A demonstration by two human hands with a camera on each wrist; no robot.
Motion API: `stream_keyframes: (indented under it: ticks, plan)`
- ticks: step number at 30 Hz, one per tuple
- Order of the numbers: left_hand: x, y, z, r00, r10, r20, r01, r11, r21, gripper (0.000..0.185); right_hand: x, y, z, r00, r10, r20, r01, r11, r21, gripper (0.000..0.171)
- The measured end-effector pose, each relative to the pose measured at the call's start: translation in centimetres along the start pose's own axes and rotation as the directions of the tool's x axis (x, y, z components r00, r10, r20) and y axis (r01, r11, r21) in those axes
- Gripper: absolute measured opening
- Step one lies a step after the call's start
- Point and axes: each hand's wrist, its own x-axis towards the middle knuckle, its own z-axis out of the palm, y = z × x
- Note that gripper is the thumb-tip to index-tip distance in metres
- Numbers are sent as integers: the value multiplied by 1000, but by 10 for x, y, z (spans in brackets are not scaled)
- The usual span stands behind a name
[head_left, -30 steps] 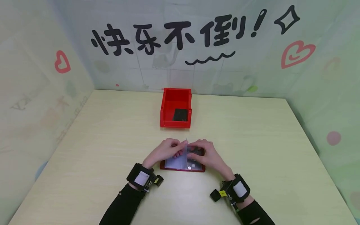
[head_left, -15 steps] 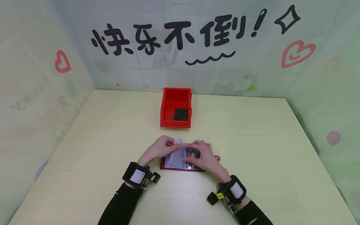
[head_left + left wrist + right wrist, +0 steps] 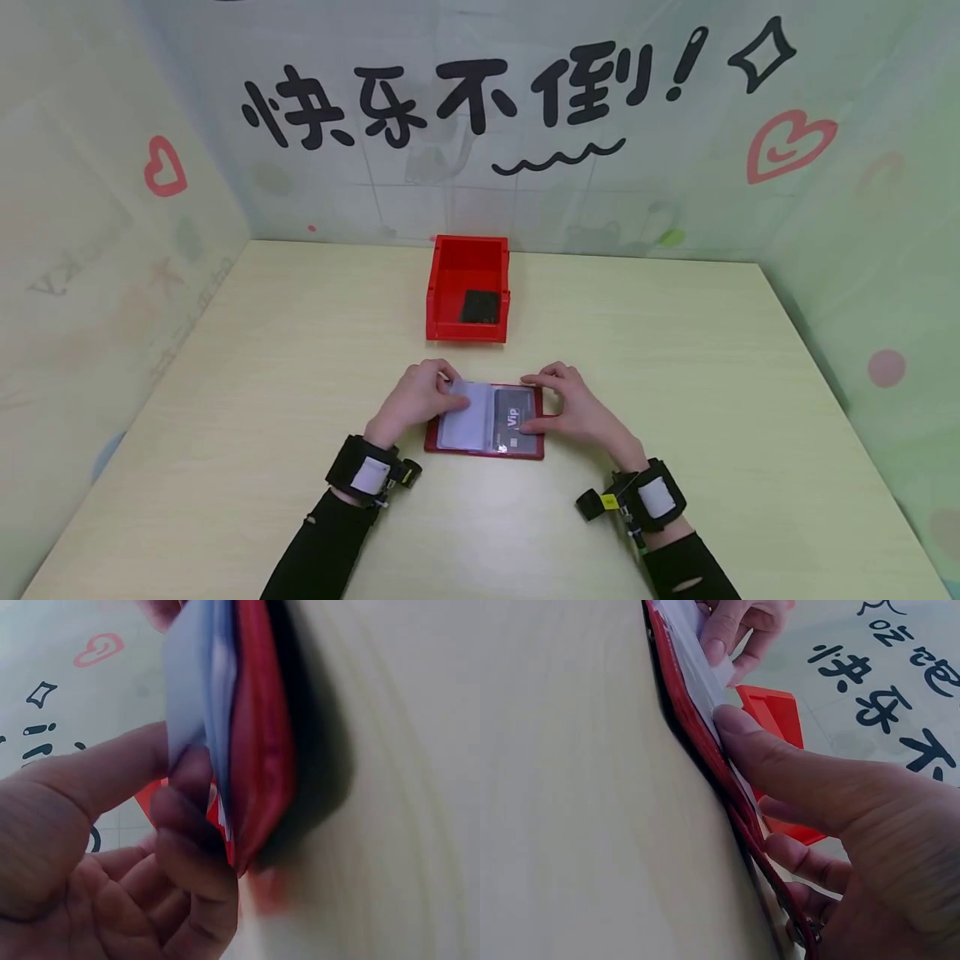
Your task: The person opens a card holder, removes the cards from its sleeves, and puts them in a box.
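A red card holder (image 3: 431, 437) lies spread on the table, with clear plastic sleeves inside. Its left side shows a pale translucent sleeve page (image 3: 465, 429); on the right, a dark grey card marked "Vip" (image 3: 506, 421) sits in a sleeve. My left hand (image 3: 420, 400) pinches the pale page near its far left corner, thumb on top. In the left wrist view, fingers reach behind that page (image 3: 187, 675). My right hand (image 3: 581, 412) holds the holder's right side, thumb on the card sleeve and other fingers by the edge (image 3: 795, 847).
Beyond the hands, a red open bin (image 3: 467, 333) stands near the back wall, with a dark flat item (image 3: 480, 307) inside. Printed cloth walls (image 3: 330, 200) enclose the pale wooden table (image 3: 300, 333) at the back and sides.
The left hand has moved left, laying the sleeve page over onto the left side. The right hand has shifted right, uncovering the "Vip" card.
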Motion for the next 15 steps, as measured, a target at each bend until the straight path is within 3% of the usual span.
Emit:
stream_keyframes:
  ticks: [4, 8, 15]
  plan:
    - [-2, 4, 2, 999, 3, -47, 0, 997, 72, 46, 1, 4, -1, 999, 22, 25, -23, 999, 27, 59]
    - [-6, 10, 6, 995, 68, -76, -53, 981, 185, 46, 1, 5, -1, 999, 29, 26, -31, 999, 44, 56]
    - [-12, 25, 21, 980, 188, 62, -195, 969, 152, 40, 0, 6, 0, 1000, 16, 3, -16, 998, 62, 54]
